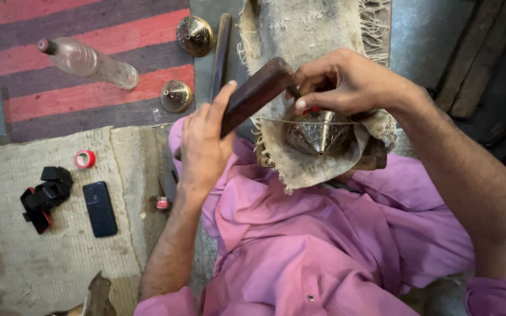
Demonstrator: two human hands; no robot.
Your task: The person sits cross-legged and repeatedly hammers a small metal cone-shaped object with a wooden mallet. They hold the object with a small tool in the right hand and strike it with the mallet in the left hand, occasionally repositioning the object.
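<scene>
My left hand grips a dark wooden mallet, its head raised and tilted toward the upper right. My right hand pinches a small tool against a shiny conical brass piece; the tool itself is mostly hidden under my fingers. The brass cone rests tip up in a frayed burlap cloth over a wooden block on my lap. The mallet head sits just left of my right hand's fingers. I wear a pink garment.
Two more brass cones lie on a red and grey striped rug beside a plastic bottle. A beige mat holds a red tape roll, a black phone and a black strap bundle. Wooden planks lie at right.
</scene>
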